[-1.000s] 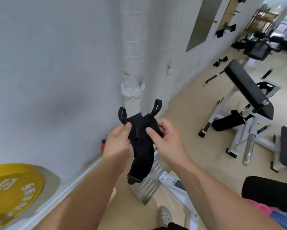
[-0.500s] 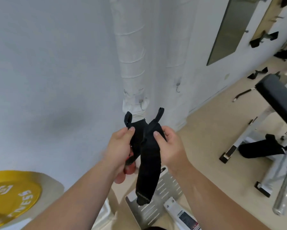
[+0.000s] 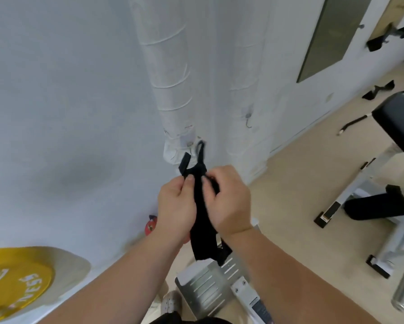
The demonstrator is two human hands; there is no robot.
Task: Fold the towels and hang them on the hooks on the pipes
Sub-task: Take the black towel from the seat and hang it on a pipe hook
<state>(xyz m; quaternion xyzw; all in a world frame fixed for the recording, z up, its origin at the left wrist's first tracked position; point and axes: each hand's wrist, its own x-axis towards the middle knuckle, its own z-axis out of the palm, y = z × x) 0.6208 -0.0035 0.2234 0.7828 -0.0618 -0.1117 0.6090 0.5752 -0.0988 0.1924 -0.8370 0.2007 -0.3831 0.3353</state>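
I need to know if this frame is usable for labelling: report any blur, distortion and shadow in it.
Head view: wide-angle bending curves the white wrapped pipe and the wall; motion blur softens the black towel loops near the left hand and right hand; lighting is soft and even, with a faint dark smudge or shadow on the wall; the yellow weight plate at the edge is smeared.

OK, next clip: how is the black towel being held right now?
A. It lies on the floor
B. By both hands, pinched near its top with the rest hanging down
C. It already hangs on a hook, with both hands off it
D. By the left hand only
B: the left hand and the right hand both grip the black towel near its top, and its lower end dangles between the forearms.
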